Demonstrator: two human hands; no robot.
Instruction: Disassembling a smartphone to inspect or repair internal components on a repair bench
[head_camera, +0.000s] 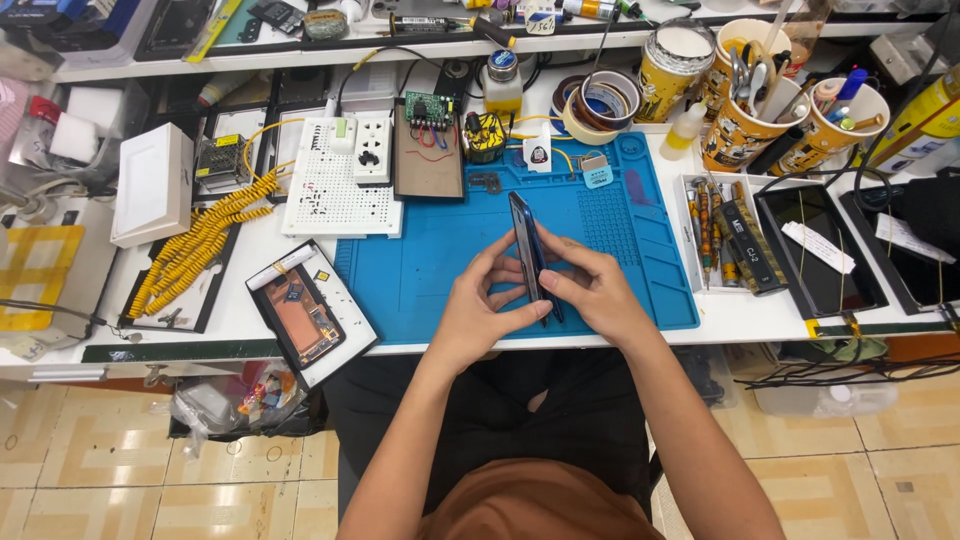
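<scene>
The blue mat lies bare to the left of and beyond the left hand and right hand, giving open passage there. Its far edge is blocked by a circuit board, tape rolls and cups. An opened phone crowds the near left, a tool tray the right.

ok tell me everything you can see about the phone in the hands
The phone is a slim, dark slab with a bluish sheen, seen almost edge-on. It stands tilted on its long side above the blue mat, top end pointing away from the person. The left hand grips it from one side, the right hand from the other, fingertips pinching its lower half. It looks glossy, like glass or polished metal. Whether it is switched on, or its case opened, cannot be told.
</scene>
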